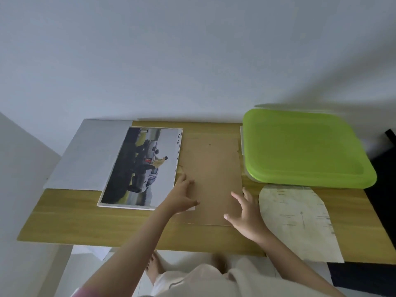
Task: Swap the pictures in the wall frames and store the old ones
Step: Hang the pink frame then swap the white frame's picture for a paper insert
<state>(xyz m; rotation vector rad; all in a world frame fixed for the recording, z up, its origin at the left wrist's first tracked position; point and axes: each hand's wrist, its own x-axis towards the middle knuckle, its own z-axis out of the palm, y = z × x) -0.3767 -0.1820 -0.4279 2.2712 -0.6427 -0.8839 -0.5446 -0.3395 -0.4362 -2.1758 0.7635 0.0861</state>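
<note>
A brown cardboard backing board (211, 174) lies flat in the middle of the wooden table (85, 215). My left hand (182, 197) rests on the board's left edge with fingers spread. Over the board's lower right corner my right hand (246, 213) hovers, fingers apart and holding nothing. Left of the board lies a car picture (141, 168) with a white border, partly over a blank white sheet (87, 155). A map-like print (297, 219) with a curved top lies to the right of my right hand.
A clear storage box with a lime green lid (304, 146) stands at the table's back right, against the white wall. A dark object (383, 189) sits beyond the table's right edge. My feet show on the floor below the table's front edge.
</note>
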